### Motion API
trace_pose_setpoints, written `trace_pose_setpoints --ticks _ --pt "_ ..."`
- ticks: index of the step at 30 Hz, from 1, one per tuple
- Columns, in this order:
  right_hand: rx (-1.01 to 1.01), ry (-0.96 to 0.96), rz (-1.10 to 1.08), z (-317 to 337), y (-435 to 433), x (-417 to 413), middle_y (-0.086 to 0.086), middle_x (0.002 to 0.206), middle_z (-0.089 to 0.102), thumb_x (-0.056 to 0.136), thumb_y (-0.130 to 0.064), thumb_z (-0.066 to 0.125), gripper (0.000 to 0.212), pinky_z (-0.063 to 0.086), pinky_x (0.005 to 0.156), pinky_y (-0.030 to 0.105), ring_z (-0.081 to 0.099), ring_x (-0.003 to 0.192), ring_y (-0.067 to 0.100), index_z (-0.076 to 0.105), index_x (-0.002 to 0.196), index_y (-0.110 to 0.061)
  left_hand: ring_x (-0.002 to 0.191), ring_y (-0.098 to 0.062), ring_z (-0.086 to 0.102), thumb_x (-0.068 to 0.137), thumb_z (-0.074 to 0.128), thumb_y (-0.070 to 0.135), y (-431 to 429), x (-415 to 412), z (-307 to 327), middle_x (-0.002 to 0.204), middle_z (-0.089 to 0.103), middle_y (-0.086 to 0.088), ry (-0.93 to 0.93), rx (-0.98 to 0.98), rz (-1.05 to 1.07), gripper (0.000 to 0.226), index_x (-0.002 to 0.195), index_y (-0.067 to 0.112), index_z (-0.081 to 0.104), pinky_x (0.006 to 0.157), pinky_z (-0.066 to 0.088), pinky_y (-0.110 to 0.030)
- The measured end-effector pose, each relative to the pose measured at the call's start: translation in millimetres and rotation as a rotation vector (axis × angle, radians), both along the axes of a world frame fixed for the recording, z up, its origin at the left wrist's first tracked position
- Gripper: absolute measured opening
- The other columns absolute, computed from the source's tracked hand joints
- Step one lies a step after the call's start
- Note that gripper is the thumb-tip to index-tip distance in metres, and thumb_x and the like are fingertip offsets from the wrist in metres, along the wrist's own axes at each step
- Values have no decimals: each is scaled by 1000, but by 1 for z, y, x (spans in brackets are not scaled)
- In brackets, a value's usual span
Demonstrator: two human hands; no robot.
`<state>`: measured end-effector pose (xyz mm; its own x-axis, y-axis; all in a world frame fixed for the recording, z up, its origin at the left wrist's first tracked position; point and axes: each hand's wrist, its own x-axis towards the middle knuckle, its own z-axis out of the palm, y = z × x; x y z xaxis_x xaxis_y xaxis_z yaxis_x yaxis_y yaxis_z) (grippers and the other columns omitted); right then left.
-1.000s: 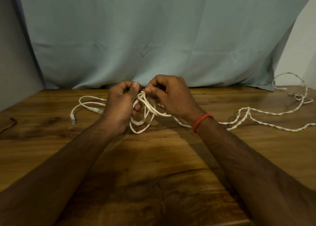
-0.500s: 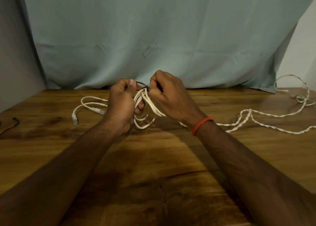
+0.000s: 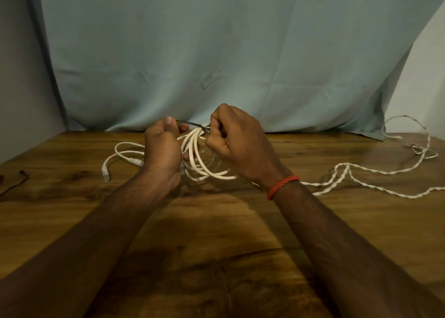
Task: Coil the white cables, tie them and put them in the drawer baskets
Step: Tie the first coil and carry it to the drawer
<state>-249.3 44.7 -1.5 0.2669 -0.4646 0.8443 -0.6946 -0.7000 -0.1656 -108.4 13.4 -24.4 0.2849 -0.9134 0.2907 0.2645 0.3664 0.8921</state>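
Above the middle of the wooden worktop (image 3: pixel 216 233), toward its far edge, both hands are holding a coiled white cable (image 3: pixel 201 160) up off the surface. The left hand (image 3: pixel 163 149) is curling its fingers tight, its thumb and forefinger pinching one end of a thin dark tie (image 3: pixel 190 124), which is running across to the top of the coil. The right hand (image 3: pixel 237 144) is gripping that top with its fingers folded in around the loops; how the tie is sitting under them is hidden. A red thread band (image 3: pixel 283 186) is circling the right wrist. A second white cable (image 3: pixel 125 152) is lying looped behind the left hand toward the far left corner, its plug ends resting on the wood. A twisted white cable (image 3: pixel 361 175) is trailing along the right edge. A pale blue cloth (image 3: pixel 216 53) is hanging behind the far edge.
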Motion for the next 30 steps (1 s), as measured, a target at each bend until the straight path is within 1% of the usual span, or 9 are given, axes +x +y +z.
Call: trace_pose_setpoints --ticks 4,8,12,14,17,19,25,27,30 --pt "-8 4 7 -4 -1 0 0 75 51 83 -31 42 25 40 60 43 45 70 19 52 83 -7 47 -15 60 111 34 27 7 -2 2 54 65 1 13 -44 -3 46 76 8 59 50 51 -27" --pt "31 -7 21 -9 -3 -2 -1 76 55 89 -32 41 24 45 60 47 50 67 18 52 89 -11 53 -23 50 106 46 33 12 4 2 61 64 -2 73 -38 -203 36 84 8 58 57 41 -36" --pt "23 -2 -9 -9 -4 -3 -2 75 59 95 -31 39 22 47 58 48 54 63 19 51 95 -12 54 -19 56 101 56 36 13 7 2 66 65 -2 19 -73 -214 30 91 7 60 57 43 -37" --pt "7 4 -24 -8 -2 -4 -3 74 58 95 -31 39 23 46 57 47 53 61 18 52 96 -12 58 -23 58 102 54 37 13 6 3 69 69 -5 17 -78 -219 34 89 7 62 62 45 -40" --pt "5 11 -36 -6 -1 -4 -3 73 57 94 -33 37 25 45 57 47 51 61 16 52 95 -13 75 -32 59 100 52 42 15 6 4 99 77 -7 61 -66 -277 47 113 -2 60 83 44 -53" --pt "7 9 -36 -5 0 -4 -3 73 57 94 -34 37 26 45 57 47 50 61 16 52 94 -13 81 -32 57 92 55 46 16 5 5 112 76 -4 69 -86 -317 52 118 0 57 89 40 -58" --pt "10 8 -46 -4 1 -3 -4 73 56 93 -34 39 24 45 58 47 51 62 17 51 91 -13 74 -21 59 91 62 29 16 6 2 95 76 1 47 -210 -412 17 100 16 55 72 42 -37" --pt "16 15 -45 -4 1 -3 -7 71 53 93 -35 39 25 45 57 46 49 62 16 51 90 -13 68 -18 59 92 64 23 14 7 1 90 75 0 54 -233 -432 17 104 16 53 66 44 -33" --pt "62 8 -33 -3 1 -2 -8 67 51 90 -37 38 28 42 56 43 49 60 17 50 88 -13 43 -11 52 87 65 20 17 7 2 85 71 -4 68 -232 -483 27 112 14 55 42 41 -22"
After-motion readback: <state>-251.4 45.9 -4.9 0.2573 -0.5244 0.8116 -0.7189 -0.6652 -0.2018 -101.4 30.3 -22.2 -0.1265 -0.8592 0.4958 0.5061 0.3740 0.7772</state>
